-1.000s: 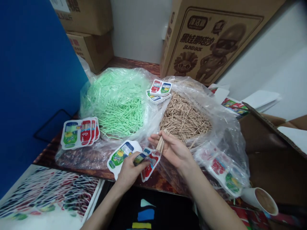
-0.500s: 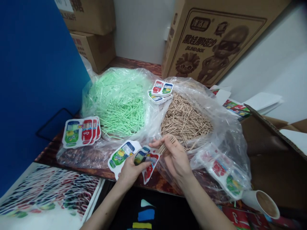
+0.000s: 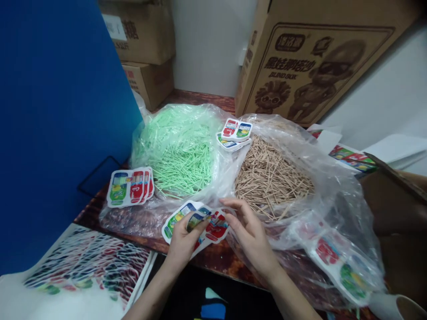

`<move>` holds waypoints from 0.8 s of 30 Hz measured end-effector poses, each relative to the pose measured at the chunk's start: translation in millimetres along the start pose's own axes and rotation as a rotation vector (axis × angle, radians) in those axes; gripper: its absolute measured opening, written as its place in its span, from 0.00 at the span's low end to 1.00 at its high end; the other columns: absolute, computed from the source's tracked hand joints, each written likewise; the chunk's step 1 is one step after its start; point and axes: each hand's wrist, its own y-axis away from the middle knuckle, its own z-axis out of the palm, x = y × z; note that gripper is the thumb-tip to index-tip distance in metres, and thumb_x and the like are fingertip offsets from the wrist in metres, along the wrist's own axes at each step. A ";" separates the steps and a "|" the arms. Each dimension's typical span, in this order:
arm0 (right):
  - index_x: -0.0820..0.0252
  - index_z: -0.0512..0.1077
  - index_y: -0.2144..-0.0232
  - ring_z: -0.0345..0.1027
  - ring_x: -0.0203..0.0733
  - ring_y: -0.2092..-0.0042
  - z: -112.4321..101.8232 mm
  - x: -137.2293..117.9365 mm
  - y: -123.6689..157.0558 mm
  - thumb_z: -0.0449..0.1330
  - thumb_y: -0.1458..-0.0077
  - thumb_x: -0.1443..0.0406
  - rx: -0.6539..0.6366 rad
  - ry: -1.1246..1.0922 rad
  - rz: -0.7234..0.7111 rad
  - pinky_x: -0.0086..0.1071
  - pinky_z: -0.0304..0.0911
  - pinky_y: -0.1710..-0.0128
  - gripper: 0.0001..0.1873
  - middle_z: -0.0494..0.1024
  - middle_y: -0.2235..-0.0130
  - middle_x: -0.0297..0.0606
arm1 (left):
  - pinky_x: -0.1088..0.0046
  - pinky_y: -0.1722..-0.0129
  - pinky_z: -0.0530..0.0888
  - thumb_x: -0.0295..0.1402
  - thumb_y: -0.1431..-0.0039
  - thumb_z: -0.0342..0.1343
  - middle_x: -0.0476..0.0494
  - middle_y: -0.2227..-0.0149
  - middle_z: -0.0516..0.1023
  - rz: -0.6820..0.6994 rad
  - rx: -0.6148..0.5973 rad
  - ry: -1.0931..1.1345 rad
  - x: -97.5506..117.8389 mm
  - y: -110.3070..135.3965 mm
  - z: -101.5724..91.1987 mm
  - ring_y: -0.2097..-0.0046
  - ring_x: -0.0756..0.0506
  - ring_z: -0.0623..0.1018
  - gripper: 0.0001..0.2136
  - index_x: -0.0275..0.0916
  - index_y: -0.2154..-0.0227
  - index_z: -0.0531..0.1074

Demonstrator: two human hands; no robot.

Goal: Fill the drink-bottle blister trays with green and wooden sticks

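My left hand (image 3: pixel 183 238) grips a small printed plastic tray (image 3: pixel 213 226) with red and green-blue pictures, held over another such tray (image 3: pixel 175 218) on the table edge. My right hand (image 3: pixel 248 229) is at the tray's right side, fingers curled and pressed against it; no sticks show in it now. Just behind lies an open clear bag of brown wooden sticks (image 3: pixel 270 178). To its left sits a bag of green sticks (image 3: pixel 180 153).
A fanned stack of trays (image 3: pixel 130 186) lies at the left, two more trays (image 3: pixel 235 133) sit between the bags, and a bag of trays (image 3: pixel 336 260) is at the right. A blue panel (image 3: pixel 60 111) stands left; cardboard boxes (image 3: pixel 316 58) stand behind. A paper cup (image 3: pixel 403 306) is bottom right.
My right hand held a small bundle of brown sticks and has brought it down to the tray in my left hand; the sticks no longer show. The camera shifted left.
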 end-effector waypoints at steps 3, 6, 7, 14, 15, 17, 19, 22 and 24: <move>0.52 0.71 0.59 0.64 0.49 0.46 4.7 7.7 -3.0 0.56 0.40 0.61 -0.052 0.136 -0.077 0.43 0.59 0.45 0.07 0.73 0.49 0.40 | 0.70 0.62 0.73 0.39 0.50 0.62 0.46 0.68 0.80 -0.025 0.023 0.046 0.5 -0.3 -8.2 0.64 0.43 0.77 0.11 0.37 0.66 0.77; 0.50 0.72 0.58 0.64 0.50 0.47 14.1 9.7 -10.0 0.56 0.41 0.63 -0.184 0.205 -0.134 0.43 0.59 0.46 0.09 0.73 0.50 0.40 | 0.70 0.65 0.74 0.39 0.51 0.63 0.45 0.68 0.81 -0.052 0.066 0.106 -1.3 -0.8 -20.0 0.66 0.44 0.78 0.11 0.36 0.68 0.77; 0.49 0.72 0.55 0.64 0.50 0.46 18.1 8.6 -11.8 0.56 0.41 0.63 -0.211 0.201 -0.144 0.43 0.59 0.46 0.11 0.73 0.49 0.40 | 0.70 0.66 0.75 0.38 0.52 0.64 0.45 0.69 0.81 -0.064 0.083 0.144 -1.9 -0.9 -25.3 0.67 0.44 0.78 0.11 0.36 0.68 0.77; 0.45 0.62 0.41 0.62 0.47 0.43 39.2 5.4 -17.1 0.54 0.39 0.63 -0.343 0.165 -0.124 0.41 0.57 0.44 0.24 0.69 0.43 0.37 | 0.73 0.68 0.74 0.36 0.59 0.69 0.47 0.71 0.81 0.021 0.378 0.126 4.6 -18.4 -104.6 0.71 0.47 0.78 0.14 0.35 0.70 0.76; 0.46 0.65 0.43 0.64 0.46 0.45 40.5 8.6 -19.6 0.54 0.38 0.63 -0.347 0.166 -0.103 0.40 0.59 0.46 0.21 0.71 0.45 0.37 | 0.73 0.67 0.75 0.37 0.59 0.69 0.46 0.70 0.82 0.051 0.448 0.118 6.3 -26.6 -121.7 0.71 0.47 0.78 0.15 0.35 0.69 0.76; 0.50 0.72 0.53 0.68 0.46 0.51 42.6 18.0 -28.1 0.53 0.38 0.63 -0.352 0.186 -0.091 0.38 0.62 0.50 0.13 0.76 0.53 0.37 | 0.71 0.67 0.75 0.39 0.60 0.69 0.46 0.69 0.81 0.100 0.608 0.079 8.5 -46.6 -155.6 0.70 0.45 0.78 0.18 0.36 0.66 0.76; 0.54 0.75 0.62 0.70 0.45 0.56 44.9 29.3 -40.9 0.53 0.39 0.65 -0.340 0.231 -0.116 0.37 0.62 0.55 0.10 0.77 0.60 0.37 | 0.69 0.66 0.74 0.41 0.57 0.66 0.45 0.67 0.81 0.150 0.687 -0.086 8.3 -67.9 -184.5 0.67 0.44 0.78 0.18 0.36 0.63 0.75; 0.56 0.73 0.67 0.69 0.44 0.60 50.0 44.3 -65.2 0.53 0.40 0.67 -0.267 0.351 -0.163 0.36 0.62 0.58 0.09 0.76 0.64 0.37 | 0.64 0.60 0.73 0.39 0.51 0.61 0.40 0.64 0.79 0.137 0.752 -0.601 3.7 -92.3 -210.9 0.61 0.38 0.77 0.16 0.35 0.62 0.75; 0.57 0.72 0.68 0.68 0.43 0.60 55.0 50.5 -82.1 0.52 0.40 0.68 -0.238 0.460 -0.204 0.36 0.61 0.59 0.09 0.76 0.64 0.38 | 0.60 0.55 0.71 0.38 0.49 0.58 0.36 0.59 0.77 0.138 0.783 -0.902 -0.9 -100.2 -216.7 0.55 0.35 0.75 0.18 0.34 0.56 0.74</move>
